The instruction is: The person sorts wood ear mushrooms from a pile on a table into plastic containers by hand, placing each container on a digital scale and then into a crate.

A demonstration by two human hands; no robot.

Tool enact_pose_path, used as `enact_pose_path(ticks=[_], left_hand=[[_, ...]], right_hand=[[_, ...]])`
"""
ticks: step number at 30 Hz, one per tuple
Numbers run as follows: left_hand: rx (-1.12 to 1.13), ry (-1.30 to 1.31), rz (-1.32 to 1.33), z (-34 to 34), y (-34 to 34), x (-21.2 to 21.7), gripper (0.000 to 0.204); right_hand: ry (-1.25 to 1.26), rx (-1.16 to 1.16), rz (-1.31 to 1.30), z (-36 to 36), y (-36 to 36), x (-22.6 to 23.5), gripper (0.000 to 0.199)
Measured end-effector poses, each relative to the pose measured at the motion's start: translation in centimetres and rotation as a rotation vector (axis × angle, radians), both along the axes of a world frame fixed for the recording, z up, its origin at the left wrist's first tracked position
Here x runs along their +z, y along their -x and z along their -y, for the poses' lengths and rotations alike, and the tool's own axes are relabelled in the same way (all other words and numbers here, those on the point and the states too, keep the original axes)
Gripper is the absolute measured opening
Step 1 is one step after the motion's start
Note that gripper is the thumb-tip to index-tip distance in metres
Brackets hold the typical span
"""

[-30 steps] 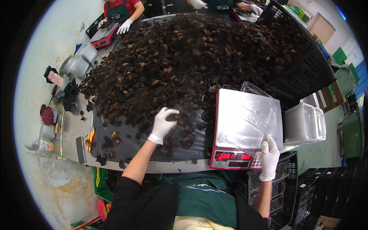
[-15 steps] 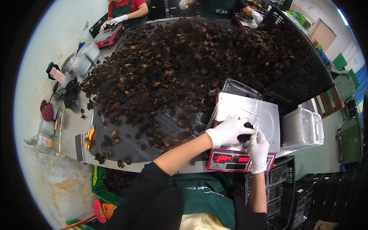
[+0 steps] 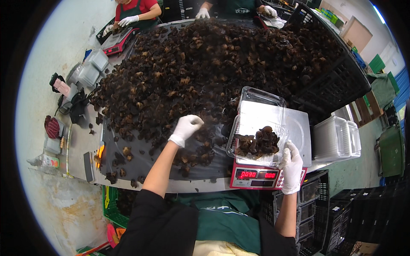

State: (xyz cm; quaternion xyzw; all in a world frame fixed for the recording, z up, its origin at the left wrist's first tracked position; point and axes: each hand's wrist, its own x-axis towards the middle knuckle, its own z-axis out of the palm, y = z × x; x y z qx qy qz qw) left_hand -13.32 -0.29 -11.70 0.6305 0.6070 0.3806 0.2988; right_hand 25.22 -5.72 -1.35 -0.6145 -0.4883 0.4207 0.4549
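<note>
A big heap of dark dried mushrooms (image 3: 200, 72) covers the long table. My left hand (image 3: 186, 128), in a white glove, reaches into the near edge of the heap with its fingers curled; what it holds is hidden. My right hand (image 3: 292, 166), also gloved, grips the near right corner of a clear plastic clamshell box (image 3: 260, 121). The box lies open on a red and silver scale (image 3: 265, 173) and has a small pile of mushrooms in its near half.
Stacks of clear boxes (image 3: 337, 138) stand right of the scale, black crates (image 3: 337, 89) beyond. Two other gloved people (image 3: 132, 13) work at the far end by another red scale (image 3: 116, 40). Bags and small items (image 3: 68, 102) lie along the left edge.
My left hand dropped mushrooms into the box on the scale and went back left to the heap. My right hand stays on the box's corner.
</note>
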Motion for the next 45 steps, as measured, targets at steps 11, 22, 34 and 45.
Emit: enact_pose_path(ticks=[11, 22, 34, 45], left_hand=[[-0.009, -0.051, 0.066, 4.0, 1.2, 3.9, 0.026], [0.116, 0.145, 0.941, 3.5, 2.0, 4.0, 0.038], [0.535, -0.131, -0.4, 9.2, 17.5, 1.2, 0.058], [0.079, -0.123, -0.642, 12.8, 5.7, 3.3, 0.061]], right_hand=[[-0.024, -0.008, -0.099, -0.4, -1.6, -1.1, 0.034], [-0.042, -0.068, -0.052, 0.4, -5.5, -2.5, 0.031], [-0.043, -0.06, -0.031, -0.2, -3.2, -1.3, 0.034], [-0.041, -0.072, -0.014, 0.1, -4.7, -2.6, 0.032]])
